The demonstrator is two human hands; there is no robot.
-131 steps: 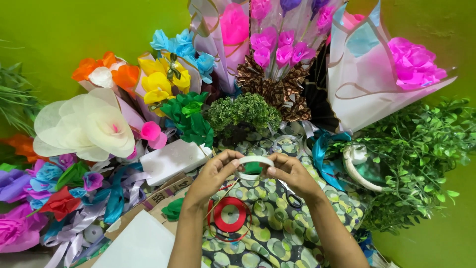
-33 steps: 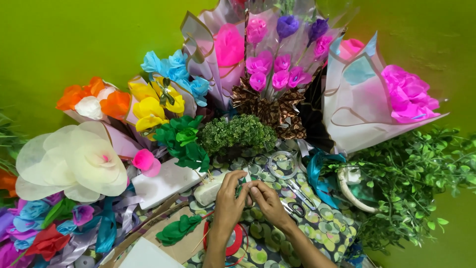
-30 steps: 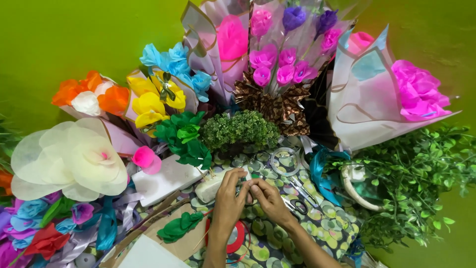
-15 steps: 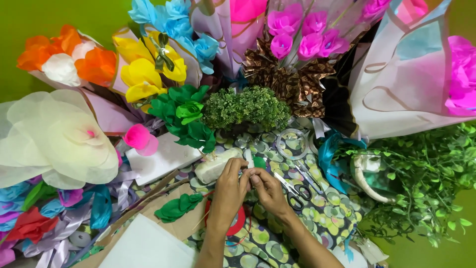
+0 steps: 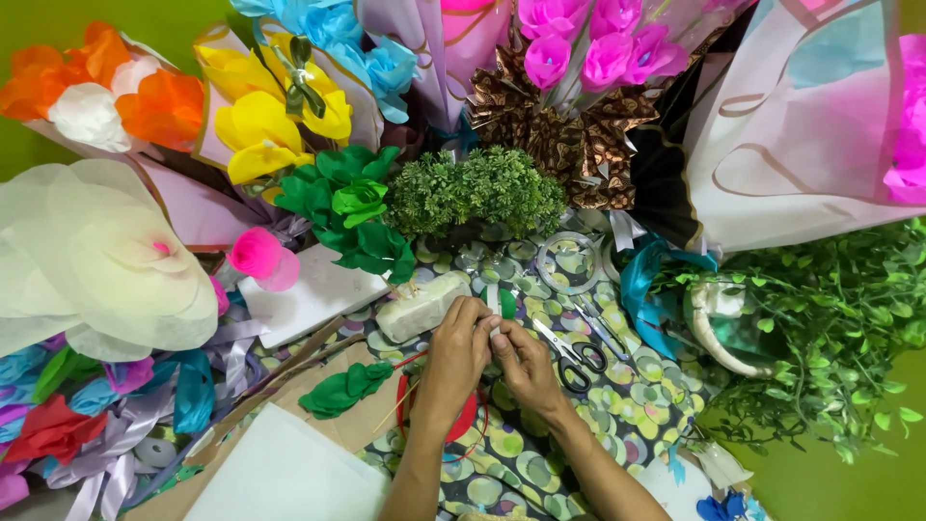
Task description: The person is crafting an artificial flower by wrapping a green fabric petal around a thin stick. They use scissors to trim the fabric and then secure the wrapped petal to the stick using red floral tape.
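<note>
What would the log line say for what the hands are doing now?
left hand: pinching small white piece | right hand: pinching same piece | scissors: lying beside right hand

Bright green wall (image 5: 58, 29) behind, spotted green cloth (image 5: 627, 405) over the work surface, even light.

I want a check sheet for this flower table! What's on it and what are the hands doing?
Surface: spotted green cloth, mostly covered.
Job's things: a small green and white piece pinched between both hands.
Clutter: scissors, clear tape ring, red ring, white foam block, green leaf cutout, ribbons.
Hands: left hand and right hand meet fingertip to fingertip.
Cables: nothing seen.
Surroundings: paper flower bouquets, small green bush, leafy greenery, green wall.
</note>
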